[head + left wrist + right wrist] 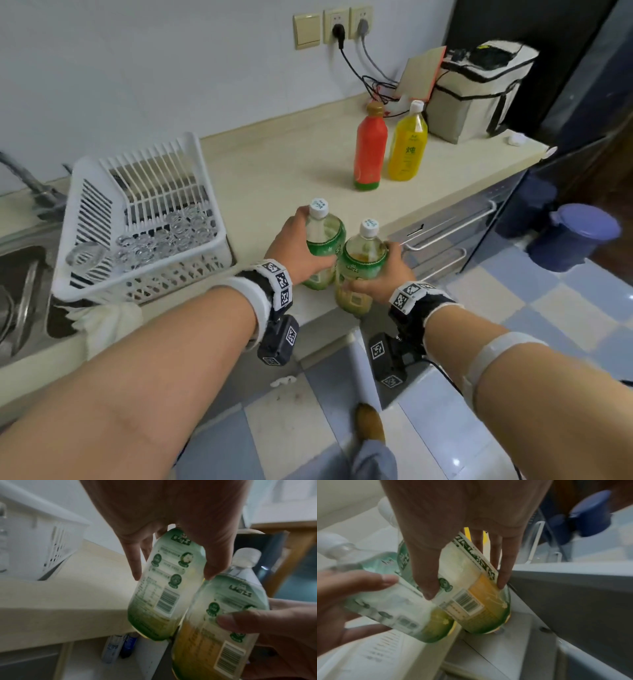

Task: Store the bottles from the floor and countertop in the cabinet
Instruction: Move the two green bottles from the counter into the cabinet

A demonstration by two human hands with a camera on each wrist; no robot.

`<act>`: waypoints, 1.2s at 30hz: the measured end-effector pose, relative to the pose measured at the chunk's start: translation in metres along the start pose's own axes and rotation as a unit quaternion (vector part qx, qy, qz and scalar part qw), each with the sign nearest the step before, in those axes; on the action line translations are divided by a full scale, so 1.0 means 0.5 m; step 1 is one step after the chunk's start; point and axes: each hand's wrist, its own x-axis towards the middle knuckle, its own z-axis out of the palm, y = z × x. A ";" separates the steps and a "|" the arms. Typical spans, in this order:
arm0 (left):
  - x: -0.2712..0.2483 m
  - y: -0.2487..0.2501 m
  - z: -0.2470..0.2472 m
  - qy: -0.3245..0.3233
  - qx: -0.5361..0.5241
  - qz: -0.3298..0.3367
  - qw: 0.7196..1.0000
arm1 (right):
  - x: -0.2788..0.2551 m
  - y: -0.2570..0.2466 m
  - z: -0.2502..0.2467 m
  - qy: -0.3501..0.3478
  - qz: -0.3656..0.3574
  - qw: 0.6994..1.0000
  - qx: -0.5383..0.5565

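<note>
Two green-labelled bottles are held at the front edge of the table (281, 164). The left bottle (323, 245) is gripped by the left hand (296, 246), fingers curled round its body; the right bottle (363, 265) is gripped likewise by the right hand (383, 277). The two bottles are touching side by side, both capped in white. A red bottle (370, 150) and a yellow bottle (408, 144) are stood upright, just beside each other, toward the table's far right corner. A white dish rack (137, 219) is set at the left end.
</note>
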 end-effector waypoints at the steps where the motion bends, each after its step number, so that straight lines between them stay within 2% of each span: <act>1: -0.021 -0.006 0.010 -0.015 0.015 0.006 1.000 | -0.020 0.023 0.010 -0.002 0.021 1.000 -0.008; 4: -0.071 -0.042 0.050 -0.057 0.024 -0.004 0.998 | -0.057 0.080 0.033 -0.022 0.068 0.997 -0.031; 7: -0.103 -0.099 0.109 -0.097 0.035 -0.032 0.994 | -0.065 0.135 0.060 -0.055 0.091 0.988 -0.110; 13: -0.124 -0.219 0.252 -0.141 0.028 -0.094 0.985 | -0.041 0.238 0.107 -0.036 0.097 0.958 -0.266; 16: -0.108 -0.262 0.305 -0.109 -0.007 -0.129 0.986 | -0.010 0.269 0.125 -0.008 0.116 0.944 -0.310; 18: -0.085 -0.288 0.339 -0.081 -0.027 -0.141 0.986 | 0.025 0.296 0.139 -0.011 0.130 0.945 -0.299; 23: -0.003 -0.374 0.426 -0.011 -0.054 -0.160 0.985 | 0.158 0.367 0.193 -0.038 0.116 0.981 -0.150; 29: 0.118 -0.478 0.546 0.063 -0.083 -0.166 0.981 | 0.347 0.444 0.291 -0.090 0.072 0.992 -0.056; 36: 0.228 -0.574 0.651 0.139 -0.107 -0.185 0.967 | 0.541 0.514 0.379 -0.139 -0.022 0.988 -0.065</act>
